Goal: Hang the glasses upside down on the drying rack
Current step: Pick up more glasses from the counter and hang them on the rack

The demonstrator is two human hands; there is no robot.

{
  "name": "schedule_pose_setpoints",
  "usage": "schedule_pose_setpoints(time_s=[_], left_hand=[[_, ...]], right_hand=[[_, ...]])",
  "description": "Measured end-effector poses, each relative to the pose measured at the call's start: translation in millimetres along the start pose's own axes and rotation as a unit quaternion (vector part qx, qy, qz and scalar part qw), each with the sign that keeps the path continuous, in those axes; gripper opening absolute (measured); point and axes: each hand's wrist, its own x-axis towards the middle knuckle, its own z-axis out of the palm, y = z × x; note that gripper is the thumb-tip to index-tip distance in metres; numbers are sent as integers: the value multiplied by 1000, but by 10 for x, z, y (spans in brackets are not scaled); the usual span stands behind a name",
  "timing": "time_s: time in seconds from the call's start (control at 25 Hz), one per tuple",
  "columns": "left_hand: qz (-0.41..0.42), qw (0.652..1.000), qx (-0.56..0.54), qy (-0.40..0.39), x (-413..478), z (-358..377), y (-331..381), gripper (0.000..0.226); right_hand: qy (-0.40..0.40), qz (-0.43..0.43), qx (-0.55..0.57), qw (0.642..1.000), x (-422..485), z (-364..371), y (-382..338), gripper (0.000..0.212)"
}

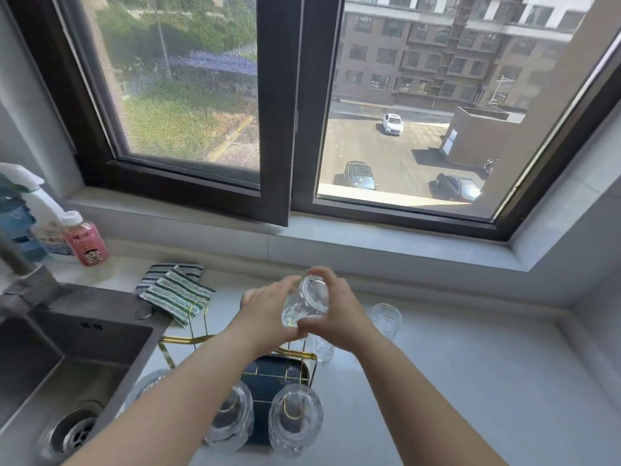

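A clear ribbed glass [306,303] is held tilted above the rack, its base pointing away from me. My left hand [268,314] grips its left side and my right hand [339,311] grips its right side. Below stands the gold wire drying rack [188,338] with a dark tray. Three glasses hang upside down on its near prongs: one at the left [148,386] partly behind my forearm, one in the middle [232,420] and one at the right [295,422]. Two more glasses stand on the counter, one [386,319] to the right and one [322,348] under my right wrist.
A steel sink [67,358] with a drain lies at the left, its faucet [20,260] behind it. Striped cloths [174,290] lie behind the rack. A pink bottle [85,238] and a spray bottle [30,210] stand at the back left. A window ledge [369,243] runs along the back.
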Motion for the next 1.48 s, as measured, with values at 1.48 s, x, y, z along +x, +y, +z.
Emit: schedule_pose_setpoints(time_s=[1.48], left_hand=[[-26,999,-7,31,-486,116,33,47]], right_hand=[[152,137,204,957,56,532,1130,70]])
